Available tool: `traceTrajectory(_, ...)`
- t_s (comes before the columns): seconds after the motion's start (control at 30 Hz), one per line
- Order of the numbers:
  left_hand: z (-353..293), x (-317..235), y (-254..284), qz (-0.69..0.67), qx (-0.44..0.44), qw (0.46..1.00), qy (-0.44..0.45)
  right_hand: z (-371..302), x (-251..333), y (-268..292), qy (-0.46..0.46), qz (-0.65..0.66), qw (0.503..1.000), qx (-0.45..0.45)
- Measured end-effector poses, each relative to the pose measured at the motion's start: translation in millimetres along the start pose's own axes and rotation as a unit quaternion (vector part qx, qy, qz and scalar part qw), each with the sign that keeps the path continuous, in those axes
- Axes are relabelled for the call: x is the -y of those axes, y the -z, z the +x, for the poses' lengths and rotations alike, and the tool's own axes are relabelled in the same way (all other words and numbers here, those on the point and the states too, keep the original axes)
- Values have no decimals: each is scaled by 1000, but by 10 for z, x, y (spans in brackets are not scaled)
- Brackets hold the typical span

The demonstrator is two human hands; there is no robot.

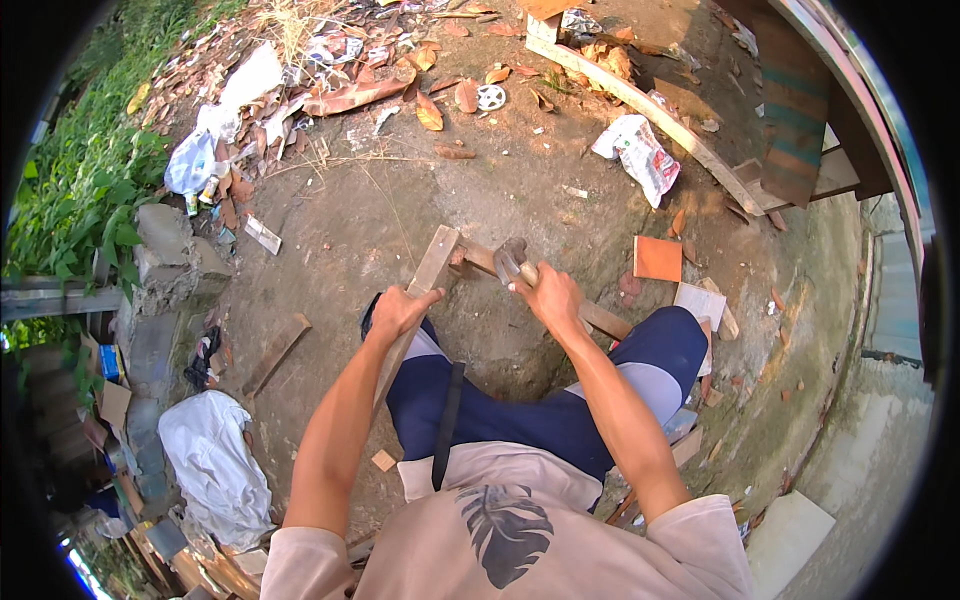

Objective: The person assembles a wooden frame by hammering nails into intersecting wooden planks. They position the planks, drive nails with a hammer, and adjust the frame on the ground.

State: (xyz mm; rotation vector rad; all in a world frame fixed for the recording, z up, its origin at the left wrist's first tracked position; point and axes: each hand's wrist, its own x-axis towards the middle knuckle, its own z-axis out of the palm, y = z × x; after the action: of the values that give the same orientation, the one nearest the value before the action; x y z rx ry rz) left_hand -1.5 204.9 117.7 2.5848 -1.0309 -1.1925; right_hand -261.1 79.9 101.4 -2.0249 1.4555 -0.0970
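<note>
My left hand [400, 312] is closed around a narrow wooden board [433, 262] that slants from the ground in front of me back along my left thigh. A second wooden board [606, 321] meets its far end at a corner and runs off to the right, beneath my right arm. Closed on the wooden handle of a hammer [511, 258], my right hand [551, 298] holds it over this second board, close to the corner. The hammer's dark metal head points away from me; whether it touches the board I cannot tell.
On the right lie an orange tile [657, 258] and a white tile [700, 303]. A loose wood strip [278, 354] and a white sack [214, 465] are at left. Litter and dry leaves [365, 90] cover the far ground. A long timber [650, 105] lies at far right.
</note>
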Motion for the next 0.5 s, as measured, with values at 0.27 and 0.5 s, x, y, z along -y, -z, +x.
traceTrajectory(0.27,-341,143,-104,22,-78,997,12,23,-11,19,7,42,999,5)
traceTrajectory(0.5,-320,149,-105,17,-84,996,27,22,15,-117,5,52,997,-56)
